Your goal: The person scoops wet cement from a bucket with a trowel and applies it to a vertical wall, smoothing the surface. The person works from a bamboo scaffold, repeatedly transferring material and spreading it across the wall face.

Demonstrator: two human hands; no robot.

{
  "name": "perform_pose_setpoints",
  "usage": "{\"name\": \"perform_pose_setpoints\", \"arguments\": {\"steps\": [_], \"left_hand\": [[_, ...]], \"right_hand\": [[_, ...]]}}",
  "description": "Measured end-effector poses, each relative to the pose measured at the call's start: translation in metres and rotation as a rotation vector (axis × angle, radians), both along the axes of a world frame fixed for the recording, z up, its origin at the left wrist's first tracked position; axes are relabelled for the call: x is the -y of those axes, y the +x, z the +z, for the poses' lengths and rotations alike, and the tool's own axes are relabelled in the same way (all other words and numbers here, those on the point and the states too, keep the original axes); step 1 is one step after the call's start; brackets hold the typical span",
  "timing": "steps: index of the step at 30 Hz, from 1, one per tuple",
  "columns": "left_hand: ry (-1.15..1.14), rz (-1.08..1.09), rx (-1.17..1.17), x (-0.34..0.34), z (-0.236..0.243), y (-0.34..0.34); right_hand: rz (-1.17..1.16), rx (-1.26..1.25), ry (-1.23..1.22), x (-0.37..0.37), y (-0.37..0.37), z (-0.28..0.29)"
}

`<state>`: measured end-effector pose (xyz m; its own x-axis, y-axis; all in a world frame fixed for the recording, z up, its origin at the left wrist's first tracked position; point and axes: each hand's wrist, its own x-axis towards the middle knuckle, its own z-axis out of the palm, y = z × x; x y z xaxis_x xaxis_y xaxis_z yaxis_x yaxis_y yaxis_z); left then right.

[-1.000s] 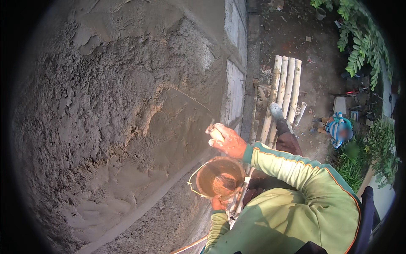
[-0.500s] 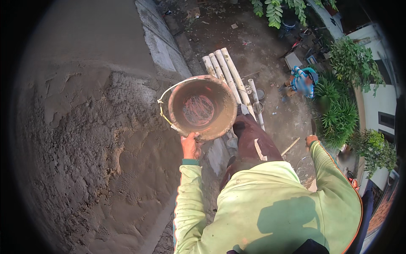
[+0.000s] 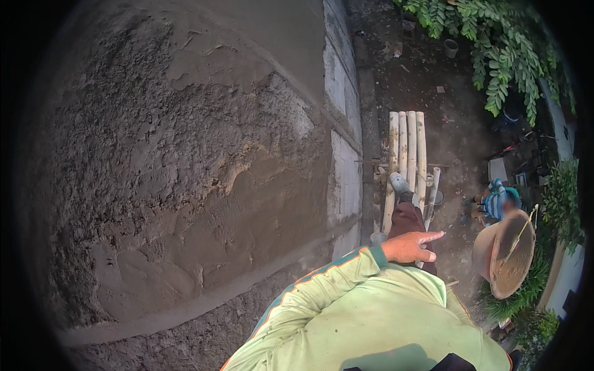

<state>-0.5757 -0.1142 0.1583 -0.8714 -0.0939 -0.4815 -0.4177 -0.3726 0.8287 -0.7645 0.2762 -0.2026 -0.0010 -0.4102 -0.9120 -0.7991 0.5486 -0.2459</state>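
My left hand (image 3: 408, 247) reaches across in front of my body, its index finger stretched out and the thumb apart, with nothing in it. To the right of that hand, and apart from it, is a mud-stained bucket (image 3: 486, 250) tipped on its side. Its mouth is turned to the right and its thin handle (image 3: 525, 238) crosses the opening. No hand shows on the bucket; it appears to be in the air. Only a strip of my right sleeve (image 3: 459, 304) shows beside my body, and my right hand is out of sight.
A wall with rough wet mortar (image 3: 142, 154) fills the left side. Bamboo poles (image 3: 403, 145) lie together beneath my shoe (image 3: 399, 182), high above the dirt ground. A person (image 3: 495, 201) in a blue striped top is below at right, near green plants (image 3: 507, 74).
My left hand has let go of the bucket and swung right across my body. The bucket has moved far right and tipped over. My right hand has left the view, which has shifted.
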Motion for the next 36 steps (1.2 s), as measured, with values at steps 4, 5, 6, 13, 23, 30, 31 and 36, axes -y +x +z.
{"name": "perform_pose_setpoints", "arguments": {"steps": [4,5,6,13,23,30,31,36], "left_hand": [[-0.581,0.28,0.465,-0.006,-0.066,0.099],[-0.478,0.351,0.545,-0.021,-0.078,0.135],[-0.365,0.432,0.62,-0.043,-0.09,0.174],[-0.293,0.951,0.589,-0.217,-0.126,0.262],[-0.58,0.767,0.702,-0.222,-0.105,0.214],[-0.533,0.772,0.74,-0.226,-0.128,0.224],[-0.404,0.819,0.701,-0.223,-0.113,0.229],[0.342,0.96,0.325,-0.256,-0.077,0.251]], "right_hand": [[-0.064,-0.26,-0.175,0.056,-0.095,-0.04],[-0.053,-0.274,-0.23,0.083,-0.098,-0.032],[-0.022,-0.297,-0.322,0.119,-0.103,-0.021],[-0.009,0.108,-0.561,0.323,0.002,0.213],[0.613,0.293,-0.362,0.308,0.097,0.258],[0.373,0.323,-0.24,0.33,0.105,0.325],[0.28,0.337,-0.204,0.332,0.109,0.345],[0.155,0.342,-0.107,0.337,0.085,0.291]]}}
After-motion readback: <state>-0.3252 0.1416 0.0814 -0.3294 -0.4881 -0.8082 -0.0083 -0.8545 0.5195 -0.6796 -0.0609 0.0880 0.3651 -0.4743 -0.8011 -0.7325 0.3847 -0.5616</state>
